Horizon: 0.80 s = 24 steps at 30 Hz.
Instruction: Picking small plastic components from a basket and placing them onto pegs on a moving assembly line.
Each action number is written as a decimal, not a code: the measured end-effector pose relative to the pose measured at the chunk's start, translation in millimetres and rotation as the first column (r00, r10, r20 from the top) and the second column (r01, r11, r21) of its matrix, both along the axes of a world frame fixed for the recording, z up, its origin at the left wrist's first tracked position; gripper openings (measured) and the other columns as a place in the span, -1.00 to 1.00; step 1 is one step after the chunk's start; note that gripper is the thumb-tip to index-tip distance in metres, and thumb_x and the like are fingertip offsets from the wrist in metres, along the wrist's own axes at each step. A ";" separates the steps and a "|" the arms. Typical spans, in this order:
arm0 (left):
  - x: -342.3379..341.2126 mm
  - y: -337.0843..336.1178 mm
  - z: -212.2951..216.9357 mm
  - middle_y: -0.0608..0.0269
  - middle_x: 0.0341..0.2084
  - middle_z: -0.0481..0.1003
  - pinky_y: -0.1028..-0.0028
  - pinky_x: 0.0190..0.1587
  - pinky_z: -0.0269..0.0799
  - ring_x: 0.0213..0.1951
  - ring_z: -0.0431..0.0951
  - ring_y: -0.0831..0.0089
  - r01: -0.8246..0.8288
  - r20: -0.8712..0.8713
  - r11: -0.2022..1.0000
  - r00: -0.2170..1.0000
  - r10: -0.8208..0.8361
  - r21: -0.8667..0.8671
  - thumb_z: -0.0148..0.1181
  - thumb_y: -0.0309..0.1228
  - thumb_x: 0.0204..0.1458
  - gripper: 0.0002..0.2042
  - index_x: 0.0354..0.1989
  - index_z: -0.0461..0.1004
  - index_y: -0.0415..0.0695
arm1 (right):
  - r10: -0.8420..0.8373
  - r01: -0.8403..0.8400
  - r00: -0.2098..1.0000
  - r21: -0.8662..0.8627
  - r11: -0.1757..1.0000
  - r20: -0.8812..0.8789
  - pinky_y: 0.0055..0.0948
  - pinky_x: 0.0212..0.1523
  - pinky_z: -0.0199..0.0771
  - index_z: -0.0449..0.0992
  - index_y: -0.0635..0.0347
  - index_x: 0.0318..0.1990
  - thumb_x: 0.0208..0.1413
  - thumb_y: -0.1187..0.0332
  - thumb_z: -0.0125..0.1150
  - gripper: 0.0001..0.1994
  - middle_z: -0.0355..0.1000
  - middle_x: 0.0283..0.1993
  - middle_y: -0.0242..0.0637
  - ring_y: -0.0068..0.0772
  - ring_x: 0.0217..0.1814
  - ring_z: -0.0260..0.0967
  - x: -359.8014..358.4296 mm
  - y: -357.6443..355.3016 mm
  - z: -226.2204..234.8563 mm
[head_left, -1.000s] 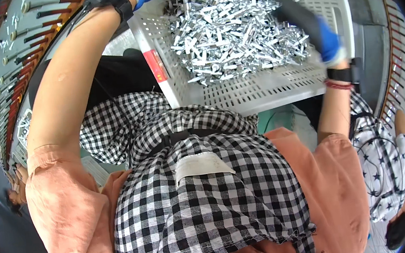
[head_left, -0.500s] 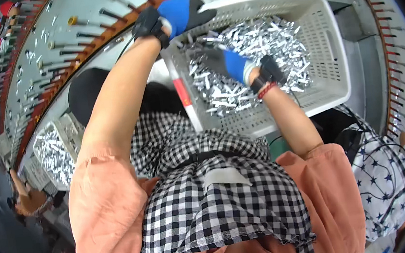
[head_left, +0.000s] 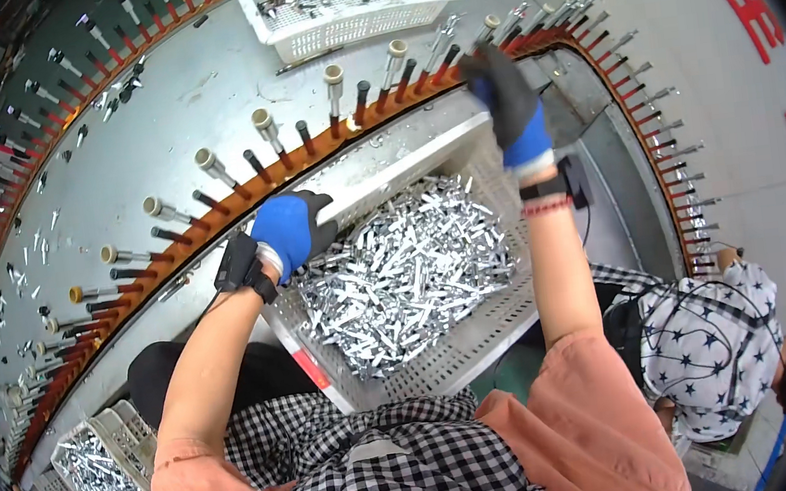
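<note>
A white plastic basket (head_left: pixel 447 381) full of small shiny metal pieces (head_left: pixel 415 272) stands tilted in front of me. At its far left corner is my left hand (head_left: pixel 290 233), in a blue and black glove. Its fingers reach over the rim, bent and a little apart, and no piece shows between them; the palm side is hidden. Beyond the basket's far right corner, my right hand (head_left: pixel 516 115), gloved alike, reaches up to the row of upright pegs (head_left: pixel 408 77). Motion smears its fingers, so anything in them cannot be made out.
A curved rail (head_left: pixel 355 126) bristling with pegs, some with pale round caps (head_left: pixel 333 75), borders the grey table. On the table stands another white basket (head_left: pixel 359 28) with loose parts. A smaller basket (head_left: pixel 99 473) of metal pieces is at lower left. A person in a star-patterned top (head_left: pixel 715 345) sits at right.
My right hand has come up out of the metal pieces to the pegs at the far right. My left hand stays by the basket's far left corner. The whole view has swung round.
</note>
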<state>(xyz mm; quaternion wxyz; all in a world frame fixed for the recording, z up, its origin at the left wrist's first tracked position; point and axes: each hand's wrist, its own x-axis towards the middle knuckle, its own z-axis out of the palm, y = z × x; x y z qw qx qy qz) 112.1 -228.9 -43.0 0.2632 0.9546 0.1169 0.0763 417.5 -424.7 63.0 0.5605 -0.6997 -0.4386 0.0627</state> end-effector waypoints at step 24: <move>13.3 -6.0 -0.1 -0.07 -0.09 0.63 0.13 0.07 0.53 -0.03 0.62 -0.04 -0.010 -0.207 0.999 0.978 0.000 -0.048 0.27 -0.07 0.03 -0.53 0.03 0.64 -0.12 | 0.191 -0.222 0.947 -0.099 0.970 -0.257 -0.42 -0.28 0.63 0.62 0.26 0.07 0.55 0.04 -0.27 -0.45 0.31 -0.64 -0.41 -0.59 -0.58 0.36 -2.2 -16.9 -15.2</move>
